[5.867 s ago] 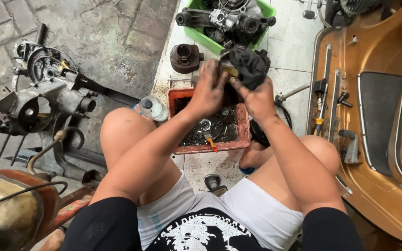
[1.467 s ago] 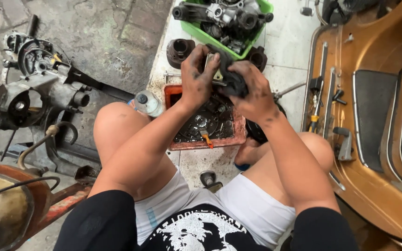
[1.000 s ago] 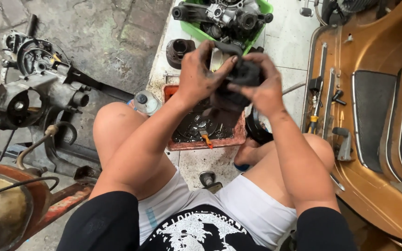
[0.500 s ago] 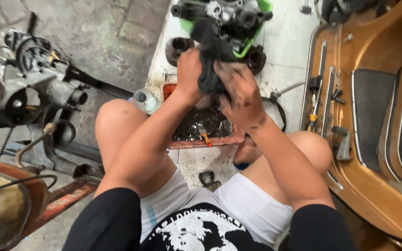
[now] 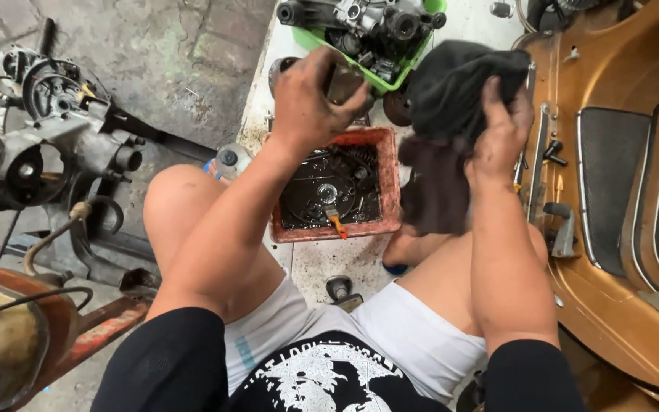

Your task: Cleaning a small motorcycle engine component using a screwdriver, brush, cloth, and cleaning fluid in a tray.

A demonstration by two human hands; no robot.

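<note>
The left hand clamped its fingers round a small metal part above the red tray. At three o'clock, the right hand bunched a limp rag. Oily, the part probably slips; grip its edges.

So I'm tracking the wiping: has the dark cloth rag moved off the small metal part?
Yes. The dark cloth rag swung right, from above the red tray toward the orange scooter body.

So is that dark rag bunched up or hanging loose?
Hanging loose. The right hand grips the dark rag near its top, and the rest drapes down open beside the red tray.
</note>
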